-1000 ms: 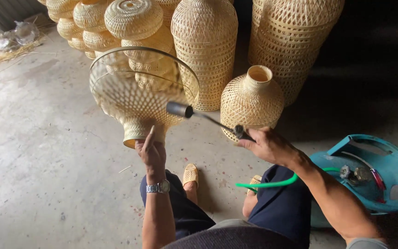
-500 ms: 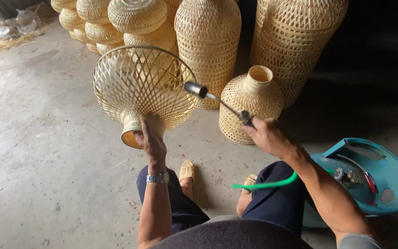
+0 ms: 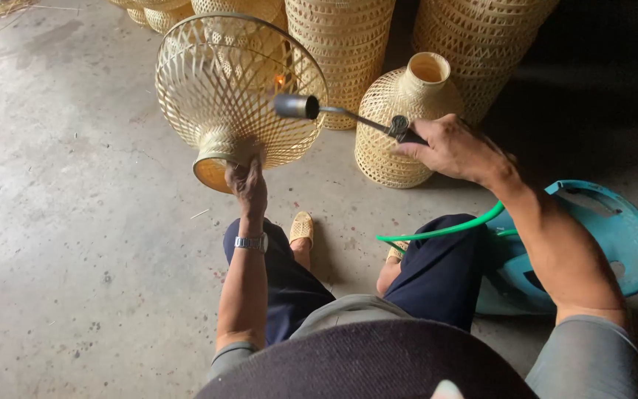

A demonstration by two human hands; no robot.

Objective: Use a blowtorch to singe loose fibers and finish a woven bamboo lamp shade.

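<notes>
Open-weave bamboo lampshade [image 3: 238, 92] held up off the concrete floor [image 3: 60, 244], tilted, wide wire-rimmed mouth facing away toward the far stacks, narrow neck pointing back at the body. Left hand [image 3: 249, 185] wrapped tight around that neck from below, wristwatch [image 3: 250, 242] on the wrist. Right hand [image 3: 452, 148] closed around the handle of a gas torch [image 3: 334, 114], metal nozzle lying across the shade's right side, a small orange glow visible through the weave just above the nozzle. Green hose [image 3: 444, 230] running from under the right forearm toward the right knee. Behind the torch, a small vase-shaped woven basket [image 3: 400, 125] standing upright on the floor, with taller woven baskets [image 3: 341, 44] ranked along the far edge of the floor. Near the right edge, a blue plastic tub [image 3: 614, 229] beside the right leg. Between the knees, a foot in a tan slipper [image 3: 302, 229] flat on the concrete.
</notes>
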